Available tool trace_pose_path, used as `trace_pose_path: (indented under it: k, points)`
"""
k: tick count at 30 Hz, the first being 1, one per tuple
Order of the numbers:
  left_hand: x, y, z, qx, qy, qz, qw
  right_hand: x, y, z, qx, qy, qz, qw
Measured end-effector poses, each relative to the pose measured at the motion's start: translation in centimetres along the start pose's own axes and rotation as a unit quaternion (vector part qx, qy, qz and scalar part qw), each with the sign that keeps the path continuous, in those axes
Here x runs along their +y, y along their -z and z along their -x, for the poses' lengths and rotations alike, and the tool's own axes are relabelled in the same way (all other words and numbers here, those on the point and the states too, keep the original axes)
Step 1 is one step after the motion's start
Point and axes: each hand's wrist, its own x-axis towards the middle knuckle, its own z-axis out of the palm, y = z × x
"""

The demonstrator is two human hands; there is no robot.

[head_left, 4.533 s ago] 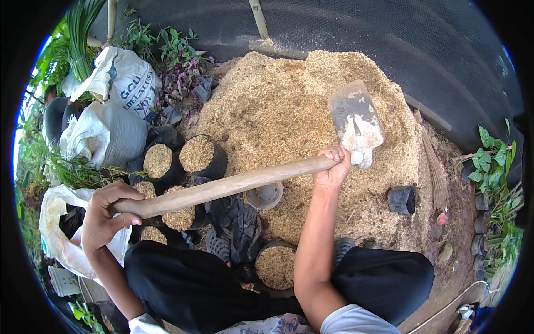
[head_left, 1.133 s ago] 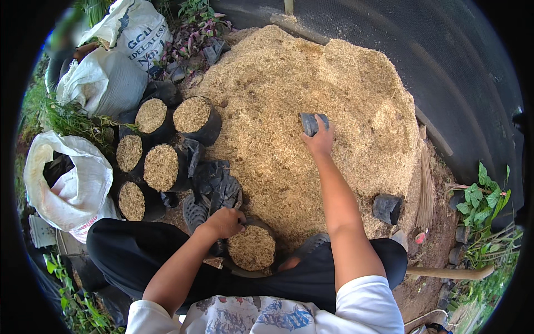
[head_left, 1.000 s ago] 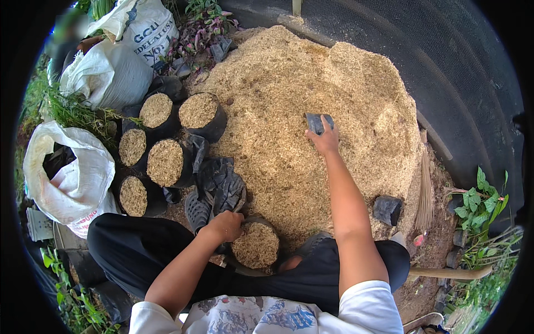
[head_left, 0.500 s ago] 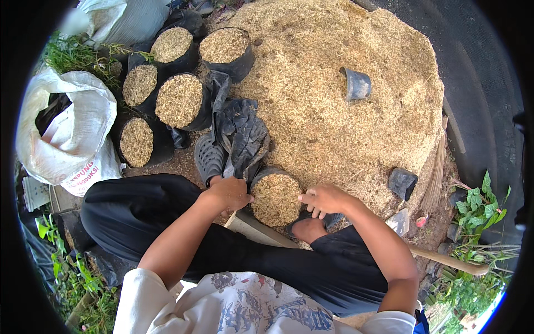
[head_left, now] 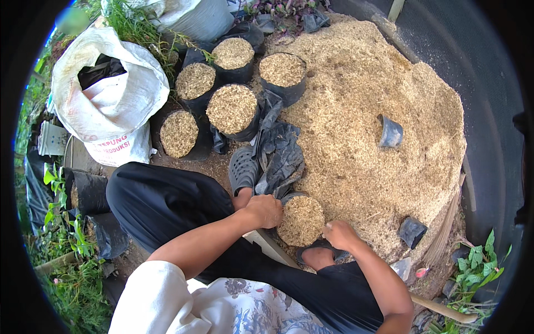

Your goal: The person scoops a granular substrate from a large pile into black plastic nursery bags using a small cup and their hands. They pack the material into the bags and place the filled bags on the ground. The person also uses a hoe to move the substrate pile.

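My left hand is closed at the left rim of a black grow bag filled with pale shavings, between my feet. At the bag's right side, my right hand has its fingers curled, pinched on the rim. Behind the bag lie crumpled black plastic sheets and my left grey sandal. A small dark pot lies tipped on the large heap of shavings, beyond both hands' reach as they are held.
Several filled bags stand at upper left beside white sacks. Dark mesh curves along the right. A small black container lies at the heap's edge. A wooden handle and plants are at lower right.
My right hand let go of the pot on the heap and came down to the bag's rim. The shovel held earlier is out of my hands. The view has tilted and shifted.
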Motion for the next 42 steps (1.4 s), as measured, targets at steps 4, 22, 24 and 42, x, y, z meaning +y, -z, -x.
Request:
trace_pose_path:
  k: [4, 22, 24, 42]
  points:
    - [-0.2, 4.6, 1.4, -0.039, -0.007, 0.016, 0.999, -0.4, 4.5, -0.8, 0.057, 0.080, 0.038, 0.994]
    - [-15.0, 29.9, 26.4, 0.378, 0.001, 0.390, 0.840, -34.9, 28.8, -10.9, 0.191, 0.180, -0.409, 0.874]
    - [-18.0, 27.8, 28.4, 0.456, 0.027, 0.430, 0.779, -39.5, 29.2, -12.9, 0.155, 0.205, -0.367, 0.894]
    - [-34.3, 2.8, 29.4, 0.513, 0.227, 0.603, 0.567, -57.8, 9.6, -36.8, -0.062, 0.187, 0.262, 0.945]
